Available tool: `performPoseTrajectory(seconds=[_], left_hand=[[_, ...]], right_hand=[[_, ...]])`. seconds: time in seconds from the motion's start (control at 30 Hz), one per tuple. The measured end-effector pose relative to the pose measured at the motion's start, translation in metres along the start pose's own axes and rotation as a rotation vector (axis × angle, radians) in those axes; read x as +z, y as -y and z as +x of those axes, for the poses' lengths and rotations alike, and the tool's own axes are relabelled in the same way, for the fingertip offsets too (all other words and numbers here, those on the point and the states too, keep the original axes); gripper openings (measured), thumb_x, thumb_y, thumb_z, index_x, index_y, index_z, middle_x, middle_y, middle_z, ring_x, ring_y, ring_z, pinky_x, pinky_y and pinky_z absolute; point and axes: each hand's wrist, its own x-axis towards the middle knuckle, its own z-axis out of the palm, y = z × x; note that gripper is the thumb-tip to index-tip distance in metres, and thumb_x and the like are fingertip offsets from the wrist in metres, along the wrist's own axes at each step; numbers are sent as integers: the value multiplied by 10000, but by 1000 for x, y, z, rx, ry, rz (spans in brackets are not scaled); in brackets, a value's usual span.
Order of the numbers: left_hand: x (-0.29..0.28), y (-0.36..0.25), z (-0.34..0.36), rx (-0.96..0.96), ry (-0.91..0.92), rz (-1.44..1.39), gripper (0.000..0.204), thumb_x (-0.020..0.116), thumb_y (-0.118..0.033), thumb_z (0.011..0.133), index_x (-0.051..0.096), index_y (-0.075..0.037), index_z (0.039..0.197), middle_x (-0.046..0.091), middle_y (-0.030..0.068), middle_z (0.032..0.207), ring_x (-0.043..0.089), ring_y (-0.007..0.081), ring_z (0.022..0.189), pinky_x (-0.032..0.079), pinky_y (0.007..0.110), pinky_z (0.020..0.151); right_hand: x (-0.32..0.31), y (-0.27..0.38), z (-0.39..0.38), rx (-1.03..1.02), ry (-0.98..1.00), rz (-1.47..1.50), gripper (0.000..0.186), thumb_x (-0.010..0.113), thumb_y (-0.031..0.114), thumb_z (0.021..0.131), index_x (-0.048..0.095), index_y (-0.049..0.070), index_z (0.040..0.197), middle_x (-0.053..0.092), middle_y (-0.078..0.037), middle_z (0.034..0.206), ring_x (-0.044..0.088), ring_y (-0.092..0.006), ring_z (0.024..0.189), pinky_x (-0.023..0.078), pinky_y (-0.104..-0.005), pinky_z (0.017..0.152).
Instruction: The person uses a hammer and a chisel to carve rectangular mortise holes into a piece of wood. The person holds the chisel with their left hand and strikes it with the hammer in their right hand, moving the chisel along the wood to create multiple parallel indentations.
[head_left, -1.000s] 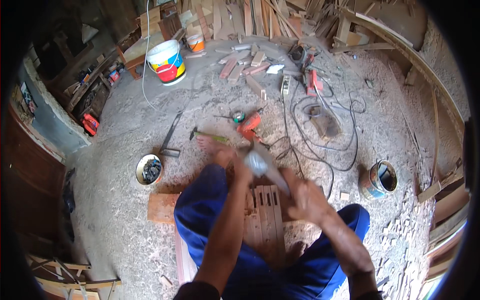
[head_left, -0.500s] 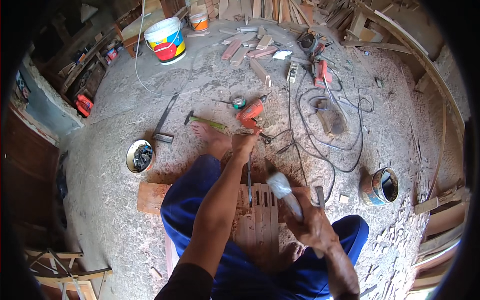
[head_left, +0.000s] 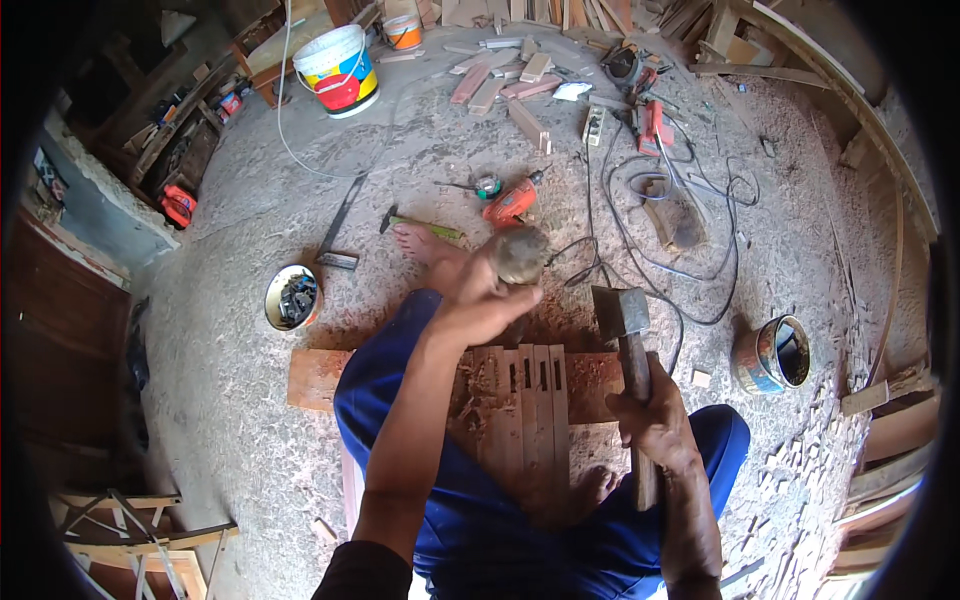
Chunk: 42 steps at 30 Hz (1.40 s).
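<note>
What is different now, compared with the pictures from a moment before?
The right hand moved the hatchet rightward. The left hand rose toward the camera with the chisel, whose blade no longer shows. Both grips were kept. The red drill, hammer and slotted wood strips stayed.

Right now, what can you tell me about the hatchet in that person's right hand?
The hatchet has a dark grey, metal-looking head, with a broad blade facing left and a blocky back facing right. Its long brown handle looks like worn wood. The right hand wraps the middle of the handle, with the head pointing away from the person and the handle's end toward the blue trousers; whether they touch is unclear. It is right of the slotted wooden strips.
</note>
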Motion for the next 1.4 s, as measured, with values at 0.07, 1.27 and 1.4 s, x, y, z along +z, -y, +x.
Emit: performPoseTrajectory(seconds=[0.07,1.27,1.4], left_hand=[[5,-12,-8,85,-2,309,480,789,-57,807,548,-50,1221,661,54,985,647,155,895,542,322,798],[4,145,-52,-109,19,-1231,294,609,-186,946,584,-36,1197,617,72,1114,595,224,1020,506,358,921],[1,161,-50,-88,243,-1436,372,546,-308,1006,518,-45,1268,562,68,1184,536,229,1102,474,374,962]], right_hand=[[2,2,-7,-28,7,41,482,655,-3,865,477,8,1313,529,-11,671,511,-102,488,435,-279,430],[42,32,-26,-727,66,-775,761,609,-27,765,317,8,1467,645,-266,1021,671,-451,800,539,-499,729],[50,37,-16,-623,-27,-1273,741,623,46,797,314,16,1469,635,-271,1087,673,-447,899,549,-515,772]])
